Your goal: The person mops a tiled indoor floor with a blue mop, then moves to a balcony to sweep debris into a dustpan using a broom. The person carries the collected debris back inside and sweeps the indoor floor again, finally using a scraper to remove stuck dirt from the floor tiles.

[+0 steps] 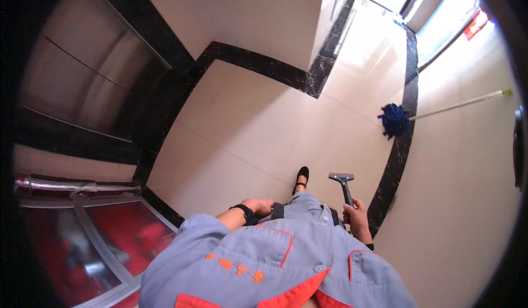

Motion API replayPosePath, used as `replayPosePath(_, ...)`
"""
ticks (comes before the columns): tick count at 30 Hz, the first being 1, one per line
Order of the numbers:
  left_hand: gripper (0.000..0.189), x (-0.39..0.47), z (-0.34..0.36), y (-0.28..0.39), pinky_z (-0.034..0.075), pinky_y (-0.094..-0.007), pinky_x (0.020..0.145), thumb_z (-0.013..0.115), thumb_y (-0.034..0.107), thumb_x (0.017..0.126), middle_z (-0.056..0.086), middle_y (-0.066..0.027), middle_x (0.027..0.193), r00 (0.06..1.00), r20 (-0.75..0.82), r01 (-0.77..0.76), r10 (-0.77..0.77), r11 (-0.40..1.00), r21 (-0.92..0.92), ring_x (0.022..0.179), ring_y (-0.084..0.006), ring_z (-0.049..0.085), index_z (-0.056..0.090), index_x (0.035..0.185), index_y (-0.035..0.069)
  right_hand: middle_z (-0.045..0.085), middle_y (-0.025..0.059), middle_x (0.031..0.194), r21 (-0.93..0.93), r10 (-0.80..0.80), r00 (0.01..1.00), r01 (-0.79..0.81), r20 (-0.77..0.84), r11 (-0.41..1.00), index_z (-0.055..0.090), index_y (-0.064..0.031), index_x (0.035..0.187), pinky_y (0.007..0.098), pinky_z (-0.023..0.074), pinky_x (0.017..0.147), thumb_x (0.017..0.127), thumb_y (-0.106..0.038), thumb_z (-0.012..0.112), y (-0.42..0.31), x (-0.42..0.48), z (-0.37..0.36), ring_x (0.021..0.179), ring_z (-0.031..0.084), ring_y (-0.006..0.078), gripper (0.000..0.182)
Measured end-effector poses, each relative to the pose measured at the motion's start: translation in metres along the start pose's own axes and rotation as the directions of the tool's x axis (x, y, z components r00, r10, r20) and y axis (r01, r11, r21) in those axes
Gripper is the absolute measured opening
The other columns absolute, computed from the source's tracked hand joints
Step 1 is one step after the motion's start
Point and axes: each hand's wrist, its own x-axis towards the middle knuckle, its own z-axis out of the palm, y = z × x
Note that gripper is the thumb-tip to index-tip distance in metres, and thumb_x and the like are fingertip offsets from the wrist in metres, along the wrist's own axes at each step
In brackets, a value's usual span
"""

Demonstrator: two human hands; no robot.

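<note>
My right hand (358,219) is closed around the black handle of a blade scraper (346,188), whose wide flat head points forward, away from my body, over the tiled floor. At my waist, my left hand (260,207) rests beside a black strap (277,211) at the front of my grey work jacket; its fingers are mostly hidden, so what it holds, if anything, does not show. A black band is on that wrist. One black shoe (302,176) shows on the floor between the hands.
A mop with a dark blue head (394,121) leans on the wall at right. Black marble edging (264,69) borders the pale floor, with a wall corner ahead. Metal elevator-like doors (82,60) stand at left, above a glass-fronted case with red contents (132,225). A bright doorway opens at top right.
</note>
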Motion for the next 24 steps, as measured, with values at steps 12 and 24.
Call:
replayPosePath(12, 0.024, -0.043, -0.156, -0.075, 0.044, -0.0338, 0.065, 0.061, 0.018, 0.062, 0.061, -0.0143, 0.079, 0.841, -0.541, -0.148, -0.024, 0.951, -0.272, 0.076, -0.0227, 0.058, 0.058, 0.080, 0.003, 0.054, 0.0039, 0.066, -0.219, -0.058, 0.942, 0.136, 0.329, 0.966, 0.051, -0.0011, 0.102, 0.0233, 0.0424, 0.043, 0.075, -0.012, 0.055, -0.210, 0.178, 0.136, 0.051, 0.051, 0.0107, 0.030)
replayPosePath(24, 0.025, -0.064, -0.352, -0.235, 0.042, -0.0315, 0.068, 0.058, 0.009, 0.063, 0.061, -0.0141, 0.081, 0.899, -0.394, -0.313, 0.193, 0.912, -0.267, 0.075, -0.0199, 0.055, 0.057, 0.086, 0.001, 0.056, 0.0092, 0.067, -0.335, 0.111, 0.967, -0.029, 0.228, 0.942, 0.039, -0.0016, 0.118, 0.0275, 0.0427, 0.042, 0.080, -0.015, 0.050, -0.278, 0.277, 0.412, 0.052, 0.054, 0.0155, 0.042)
